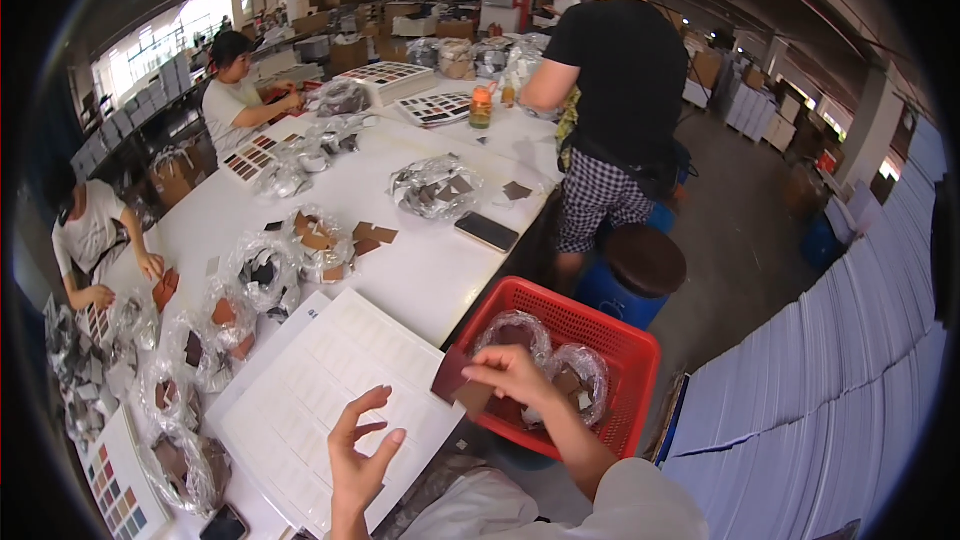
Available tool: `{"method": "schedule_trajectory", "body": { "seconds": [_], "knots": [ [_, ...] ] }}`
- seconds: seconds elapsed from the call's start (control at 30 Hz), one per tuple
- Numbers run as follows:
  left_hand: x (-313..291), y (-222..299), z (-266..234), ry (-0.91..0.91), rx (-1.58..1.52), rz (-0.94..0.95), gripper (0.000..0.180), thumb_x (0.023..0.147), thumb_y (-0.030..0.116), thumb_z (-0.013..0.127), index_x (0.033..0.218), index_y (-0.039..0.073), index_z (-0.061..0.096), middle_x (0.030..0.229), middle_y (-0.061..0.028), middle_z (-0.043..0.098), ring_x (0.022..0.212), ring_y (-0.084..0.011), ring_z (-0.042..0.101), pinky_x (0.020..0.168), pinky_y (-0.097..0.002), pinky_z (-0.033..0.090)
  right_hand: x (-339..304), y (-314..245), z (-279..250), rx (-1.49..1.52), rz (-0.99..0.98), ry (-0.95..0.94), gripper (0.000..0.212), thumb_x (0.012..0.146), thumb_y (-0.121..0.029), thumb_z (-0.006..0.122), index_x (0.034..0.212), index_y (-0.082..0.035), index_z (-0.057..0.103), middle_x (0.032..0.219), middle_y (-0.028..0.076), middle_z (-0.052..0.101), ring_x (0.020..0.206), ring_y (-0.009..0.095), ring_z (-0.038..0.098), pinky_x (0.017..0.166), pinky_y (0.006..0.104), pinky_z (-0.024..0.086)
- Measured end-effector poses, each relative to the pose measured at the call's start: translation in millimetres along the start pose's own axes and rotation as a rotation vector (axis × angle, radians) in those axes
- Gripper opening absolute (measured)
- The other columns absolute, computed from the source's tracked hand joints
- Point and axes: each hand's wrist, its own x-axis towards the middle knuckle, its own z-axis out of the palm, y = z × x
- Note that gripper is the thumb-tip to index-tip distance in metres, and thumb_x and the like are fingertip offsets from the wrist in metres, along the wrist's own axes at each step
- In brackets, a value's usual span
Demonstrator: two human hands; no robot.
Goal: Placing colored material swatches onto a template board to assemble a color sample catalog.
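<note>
My left hand (362, 445) hovers over a white sheet (310, 380) marked with a faint grid, fingers curved and thumb apart, holding nothing. At the sheet's right edge my right hand (515, 378) pinches a dark red swatch (451, 370). A brown swatch (473, 398) shows just under those fingers; whether they grip it too I cannot tell. Below and beyond the right hand stands a red plastic basket (640, 380). Inside it are plastic-wrapped bundles (597, 368) of swatches, partly hidden by my hand.
Several clear plastic bundles (262, 270) of swatches line the white table's left side. A phone (487, 231) lies near its right edge, another phone (224, 524) at bottom left. A person in black (620, 70) stands ahead beside a stool (645, 260). Stacked white sheets (800, 370) rise at right.
</note>
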Motion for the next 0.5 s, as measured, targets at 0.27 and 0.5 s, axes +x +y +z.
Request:
{"method": "schedule_trajectory", "body": {
  "seconds": [0.27, 0.5],
  "knots": [
    [-37.8, -39.1, -21.6, 0.39, -0.139, -0.215, 0.025, 0.087, 0.006, 0.073, 0.108, -0.004, 0.065, 0.087, -0.0077, 0.071, 0.079, -0.0105, 0.066, 0.072, -0.0246, 0.053, 16.7, -0.1, 129.4, 0.145, 0.202, -0.434, 0.013, 0.093, -0.019, 0.068, 0.09, -0.006, 0.068, 0.071, -0.006, 0.06, 0.054, 0.0, 0.048, 0.046, 0.0165, 0.036],
    [-80.8, -51.5, -87.9, 0.665, -0.398, -0.275, 0.013, 0.094, 0.002, 0.063, 0.101, -0.008, 0.06, 0.088, -0.0146, 0.07, 0.075, -0.0192, 0.071, 0.059, -0.0258, 0.057, 39.2, 17.7, 154.1, 0.219, 0.326, -0.582, 0.024, 0.083, 0.009, 0.066, 0.106, 0.005, 0.06, 0.097, 0.015, 0.068, 0.087, 0.019, 0.068, 0.076, 0.0305, 0.057]
  ]
}}
